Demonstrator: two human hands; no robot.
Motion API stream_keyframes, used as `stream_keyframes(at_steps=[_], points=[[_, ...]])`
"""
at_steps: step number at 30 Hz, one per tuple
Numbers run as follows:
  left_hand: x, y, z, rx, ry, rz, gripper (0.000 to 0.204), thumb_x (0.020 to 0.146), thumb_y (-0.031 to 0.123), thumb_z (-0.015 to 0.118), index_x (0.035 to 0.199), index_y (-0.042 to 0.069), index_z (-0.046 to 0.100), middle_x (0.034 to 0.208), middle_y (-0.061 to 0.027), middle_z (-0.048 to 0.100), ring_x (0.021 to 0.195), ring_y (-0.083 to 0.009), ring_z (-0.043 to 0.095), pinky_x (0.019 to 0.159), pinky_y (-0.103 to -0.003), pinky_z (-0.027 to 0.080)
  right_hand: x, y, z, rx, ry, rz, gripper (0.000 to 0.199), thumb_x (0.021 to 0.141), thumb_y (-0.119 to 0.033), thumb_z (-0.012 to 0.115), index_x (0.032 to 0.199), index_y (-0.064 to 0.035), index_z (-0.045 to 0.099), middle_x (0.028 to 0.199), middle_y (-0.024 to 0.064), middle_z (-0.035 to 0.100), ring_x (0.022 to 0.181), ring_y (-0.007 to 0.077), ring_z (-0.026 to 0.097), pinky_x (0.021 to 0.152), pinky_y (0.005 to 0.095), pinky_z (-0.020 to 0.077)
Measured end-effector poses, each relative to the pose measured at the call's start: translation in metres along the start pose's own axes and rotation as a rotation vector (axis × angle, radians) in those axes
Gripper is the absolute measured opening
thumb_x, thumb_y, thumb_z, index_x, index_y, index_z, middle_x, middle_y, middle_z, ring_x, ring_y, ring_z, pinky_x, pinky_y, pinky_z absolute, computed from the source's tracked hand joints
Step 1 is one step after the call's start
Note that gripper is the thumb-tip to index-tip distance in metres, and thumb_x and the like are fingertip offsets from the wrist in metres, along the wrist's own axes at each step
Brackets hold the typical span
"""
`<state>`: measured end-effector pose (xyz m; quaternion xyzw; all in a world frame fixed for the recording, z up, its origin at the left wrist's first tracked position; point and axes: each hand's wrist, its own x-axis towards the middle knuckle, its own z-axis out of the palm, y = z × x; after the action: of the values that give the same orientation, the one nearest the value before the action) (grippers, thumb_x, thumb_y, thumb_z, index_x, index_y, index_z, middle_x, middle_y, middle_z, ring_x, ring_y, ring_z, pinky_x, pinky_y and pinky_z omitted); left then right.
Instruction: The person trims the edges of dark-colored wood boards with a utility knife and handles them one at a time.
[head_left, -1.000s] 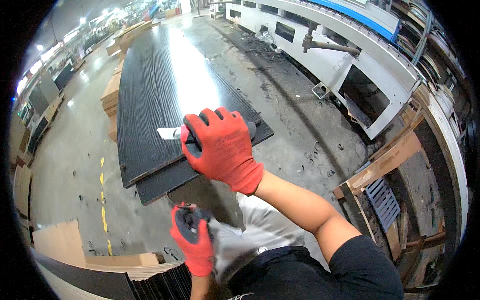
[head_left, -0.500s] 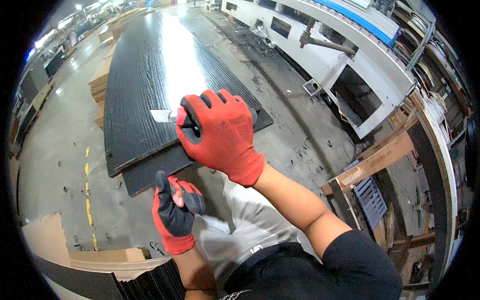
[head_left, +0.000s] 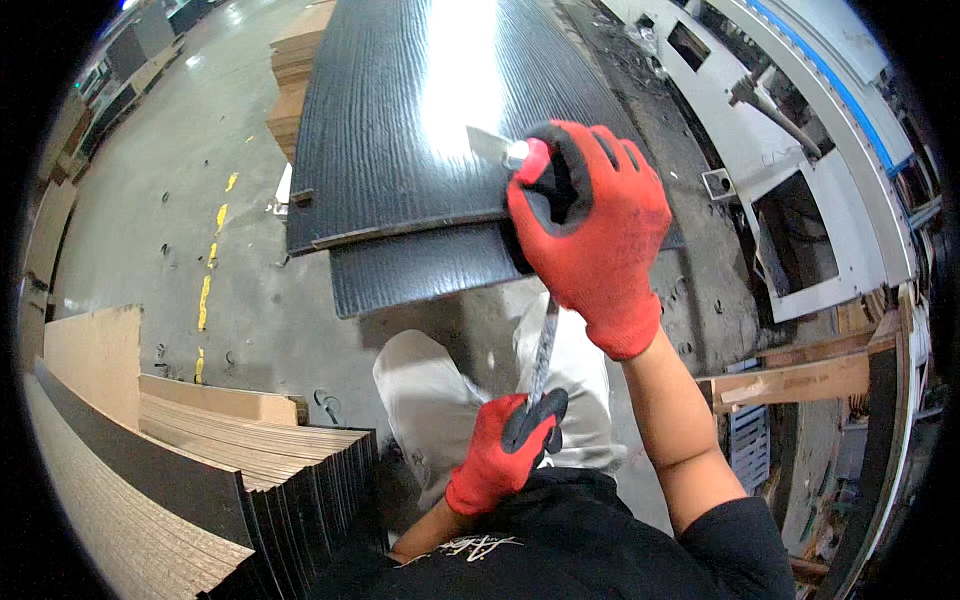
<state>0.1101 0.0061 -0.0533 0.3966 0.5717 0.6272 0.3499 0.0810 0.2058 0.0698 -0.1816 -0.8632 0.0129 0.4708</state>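
- Head view: the right hand in a red and black work glove [head_left: 590, 225] is clenched around a metal scraper with a flat pale blade [head_left: 492, 146]; the blade sticks out from the upper left of that grip and lies against the top face of a black wood-grain panel [head_left: 400, 110].
- That black panel stretches away from the right grip toward the top of the view, with a bright glare stripe along its middle; its near edge runs just below and to the left of the grip.
- A second dark wood-grain panel [head_left: 420, 270] lies under the first and juts out below it, just left of and beneath the right grip.
- The left hand, also in a red and black glove [head_left: 505, 450], sits well below the right grip, close to the body; its grip pinches the lower end of a thin dark edge-band strip [head_left: 543, 345] that rises from it toward the underside of the right hand.
- Behind the strip, between the two grips, are the person's light grey trousers [head_left: 440, 400].
- Left of the left grip stands a stack of thin black-edged boards with tan faces [head_left: 270, 470].
- Beyond the stack, a grey concrete floor with yellow dashes [head_left: 210, 290] spreads out.
- Right of the right grip stands a white machine housing [head_left: 810, 230], with a wooden pallet frame [head_left: 790, 380] below it.
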Motion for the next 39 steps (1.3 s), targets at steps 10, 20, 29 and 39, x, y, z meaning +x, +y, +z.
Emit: stream_keyframes(at_steps=[10, 20, 29, 39], points=[[0.056, -0.075, -0.017, 0.278, 0.06, 0.409, 0.009, 0.085, 0.007, 0.07, 0.092, 0.001, 0.068, 0.074, -0.0141, 0.064, 0.069, -0.0326, 0.066, 0.062, -0.039, 0.049, 0.015, 0.007, 0.007, 0.008, -0.128, -0.084, 0.028, 0.083, -0.028, 0.073, 0.103, -0.0109, 0.065, 0.094, 0.0115, 0.065, 0.087, 0.0347, 0.064, 0.076, 0.0438, 0.0506], [-0.018, -0.053, 0.0, 0.151, -0.171, 0.337, 0.025, 0.078, 0.007, 0.074, 0.103, 0.002, 0.071, 0.091, -0.0143, 0.069, 0.085, -0.0354, 0.067, 0.077, -0.042, 0.052, 0.008, -0.001, -0.002, -0.025, -0.23, -0.053, 0.037, 0.084, -0.03, 0.073, 0.113, -0.0079, 0.065, 0.103, 0.0138, 0.067, 0.096, 0.0385, 0.064, 0.082, 0.0452, 0.0519], [-0.002, 0.013, -0.056, 0.27, 0.603, 0.592, 0.05, 0.088, 0.039, 0.073, 0.12, 0.002, 0.065, 0.111, -0.0147, 0.07, 0.103, -0.0313, 0.067, 0.091, -0.043, 0.051, 0.012, -0.01, 0.003, 0.023, -0.154, -0.001, 0.031, 0.078, -0.027, 0.077, 0.103, -0.0126, 0.066, 0.094, 0.011, 0.066, 0.089, 0.0356, 0.065, 0.075, 0.0452, 0.0515], [0.147, 0.105, -0.097, 1.53, 0.593, 0.405, 0.058, 0.088, 0.044, 0.072, 0.137, 0.014, 0.06, 0.139, -0.0152, 0.06, 0.132, -0.0391, 0.051, 0.115, -0.057, 0.032, -0.033, 0.013, -0.053, 0.547, 0.268, 0.354, 0.021, 0.096, -0.018, 0.066, 0.114, -0.0062, 0.066, 0.086, 0.0052, 0.065, 0.074, 0.013, 0.065, 0.061, 0.0269, 0.0479]])
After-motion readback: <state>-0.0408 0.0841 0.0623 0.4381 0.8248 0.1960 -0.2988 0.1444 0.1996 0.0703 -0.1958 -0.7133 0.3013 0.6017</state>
